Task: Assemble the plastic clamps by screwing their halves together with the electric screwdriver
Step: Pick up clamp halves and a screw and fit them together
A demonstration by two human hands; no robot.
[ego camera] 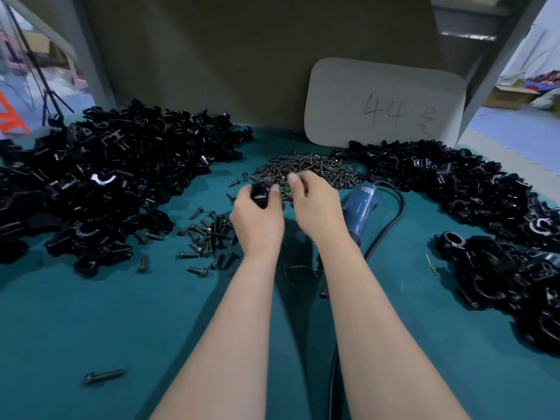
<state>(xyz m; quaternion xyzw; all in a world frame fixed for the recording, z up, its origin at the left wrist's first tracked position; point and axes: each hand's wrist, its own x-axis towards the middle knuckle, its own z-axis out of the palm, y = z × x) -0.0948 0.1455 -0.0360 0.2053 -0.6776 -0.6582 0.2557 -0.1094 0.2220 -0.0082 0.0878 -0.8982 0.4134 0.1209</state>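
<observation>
- Head view: along the left edge of the teal desk (pixel 91 328) we see a big heap of black clamp halves (pixel 100 177), running toward the back-left corner.
- Just right of that heap lies a scatter of loose screws (pixel 209 234). One single screw (pixel 103 376) sits alone near the front edge.
- The left grip (pixel 257 219) is over the middle of the desk, fingers and thumb wrapped round a black clamp piece (pixel 260 194) and holding it clear of the surface. Whether that is one half or two already mated, we cannot tell.
- Beyond both hands, toward the back edge, is the main screw pile (pixel 306 168).
- The right grip (pixel 315 204) is just right of the held piece, fingers curled with the tips at the near fringe of the pile. They are blurred, so we cannot tell whether they pinch a screw.
- The blue electric screwdriver (pixel 360 207) lies on the desk, just right of the right wrist. Its long axis runs back to front with the cable (pixel 391 219) leaving the far end, and its near end is hidden behind the forearm.
- We judge the coming move turns on this: the tool is on the right grip's side, and the clamp piece is to that hand's left.
- A card marked 44 (pixel 385 104) leans at the back edge. More black clamp parts (pixel 485 201) fill the right edge.
</observation>
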